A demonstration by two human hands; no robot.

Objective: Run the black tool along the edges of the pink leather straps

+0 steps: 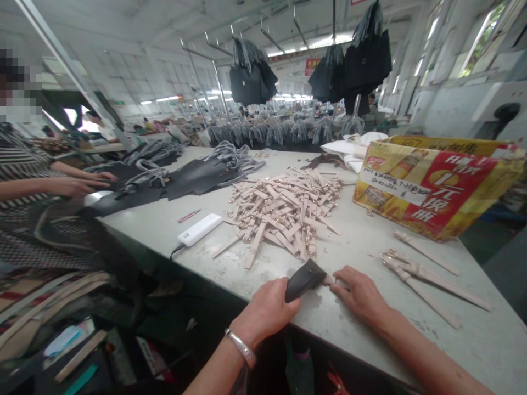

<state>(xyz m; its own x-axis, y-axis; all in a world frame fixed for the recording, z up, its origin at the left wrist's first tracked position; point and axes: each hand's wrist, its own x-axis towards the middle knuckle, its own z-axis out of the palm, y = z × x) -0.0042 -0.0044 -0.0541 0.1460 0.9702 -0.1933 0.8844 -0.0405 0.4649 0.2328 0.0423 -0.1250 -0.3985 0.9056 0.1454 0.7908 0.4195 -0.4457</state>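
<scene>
At the table's near edge, my left hand (269, 307) is closed round a black leather-like piece (304, 278), narrow and folded, with its far end pointing right. A short beige strap end (329, 279) shows at the piece's right tip, and my right hand (358, 293) pinches it between thumb and fingers. Just beyond my hands lies a heap of beige straps (284, 211) with small gold-coloured metal fittings. Several more beige straps (415, 266) lie apart to the right of my right hand. My fingers hide part of the strap.
A yellow and red cardboard box (428, 192) stands at the table's right. Left of the heap are a white plastic device (200, 230) with a cable and a red pen-like item (189, 215). Black bag pieces (197, 178) lie further left, beside a co-worker's hands (78, 184).
</scene>
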